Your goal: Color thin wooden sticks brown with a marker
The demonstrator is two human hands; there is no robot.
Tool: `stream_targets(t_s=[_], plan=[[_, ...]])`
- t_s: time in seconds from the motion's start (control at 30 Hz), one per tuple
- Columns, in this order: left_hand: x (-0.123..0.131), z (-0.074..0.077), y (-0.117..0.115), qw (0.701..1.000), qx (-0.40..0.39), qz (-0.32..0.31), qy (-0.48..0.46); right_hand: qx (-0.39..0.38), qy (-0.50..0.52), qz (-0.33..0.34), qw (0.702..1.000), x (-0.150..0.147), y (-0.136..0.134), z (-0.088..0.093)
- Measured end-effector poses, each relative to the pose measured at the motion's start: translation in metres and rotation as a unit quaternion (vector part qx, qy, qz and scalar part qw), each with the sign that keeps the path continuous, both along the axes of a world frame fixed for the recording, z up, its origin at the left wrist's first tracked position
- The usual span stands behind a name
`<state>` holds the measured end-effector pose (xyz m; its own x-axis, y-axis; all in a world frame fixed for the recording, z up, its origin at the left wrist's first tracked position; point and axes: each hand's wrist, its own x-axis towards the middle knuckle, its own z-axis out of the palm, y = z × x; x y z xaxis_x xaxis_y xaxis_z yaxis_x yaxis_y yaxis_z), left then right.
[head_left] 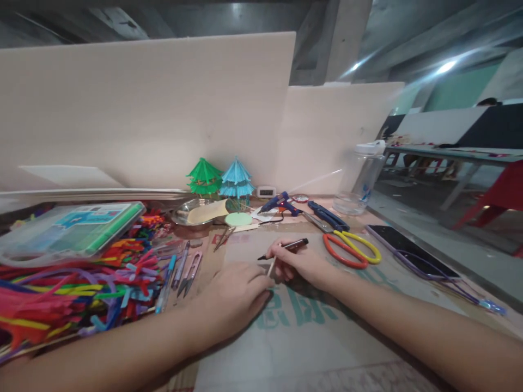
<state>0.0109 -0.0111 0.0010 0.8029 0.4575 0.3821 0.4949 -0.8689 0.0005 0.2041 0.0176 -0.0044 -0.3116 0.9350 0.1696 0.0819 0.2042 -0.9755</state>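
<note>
My right hand (300,264) is closed around a black marker (297,244), its dark tip pointing left. A thin pale wooden stick (271,267) stands tilted between my two hands. The fingers of my left hand (241,291) are bent around the lower end of this stick, and my right fingers are close to its upper part. Both hands rest over a whitish sheet with green printed characters (310,310). My left fingertips are partly hidden behind the back of the hand.
Scissors with red and yellow handles (351,249), pliers (329,215) and a blue glue gun (281,204) lie beyond my hands. A phone (408,250) and a water bottle (355,179) are right. Colourful pipe cleaners (81,294) and a plastic case (69,228) fill the left.
</note>
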Motion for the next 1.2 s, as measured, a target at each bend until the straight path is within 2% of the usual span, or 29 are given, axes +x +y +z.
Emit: stream_targets(t_s=[0.13, 0.23, 0.3, 0.43, 0.6, 0.8, 0.9, 1.07, 1.2], plan=[[-0.001, -0.004, -0.002, 0.999, -0.015, -0.027, -0.033, 0.023, -0.022, -0.039, 0.999, -0.002, 0.003, -0.005], [-0.002, -0.005, -0.003, 0.998, -0.043, -0.018, -0.039, 0.053, -0.015, -0.068, 0.996, -0.001, 0.005, -0.011], [-0.004, -0.005, -0.002, 0.998, -0.047, 0.005, -0.030, 0.093, -0.046, -0.090, 0.990, 0.000, 0.006, -0.015], [-0.007, -0.006, 0.002, 0.998, -0.046, 0.024, -0.032, 0.197, -0.115, -0.081, 0.970, 0.002, 0.005, -0.016], [-0.007, -0.007, 0.001, 0.998, -0.034, -0.019, -0.044, 0.186, -0.133, -0.049, 0.972, 0.001, 0.003, -0.016], [-0.007, -0.007, 0.000, 0.996, 0.016, 0.080, 0.032, 0.195, -0.171, -0.010, 0.966, 0.003, 0.001, -0.016], [-0.009, -0.008, 0.004, 0.995, 0.024, 0.091, 0.016, 0.177, -0.162, -0.019, 0.971, 0.003, 0.001, -0.016], [-0.009, -0.010, 0.009, 0.997, 0.020, 0.071, -0.012, 0.165, -0.154, -0.019, 0.974, 0.004, 0.001, -0.017], [-0.005, -0.008, -0.001, 1.000, -0.011, 0.018, -0.019, 0.187, -0.155, 0.003, 0.970, 0.004, 0.001, -0.015]])
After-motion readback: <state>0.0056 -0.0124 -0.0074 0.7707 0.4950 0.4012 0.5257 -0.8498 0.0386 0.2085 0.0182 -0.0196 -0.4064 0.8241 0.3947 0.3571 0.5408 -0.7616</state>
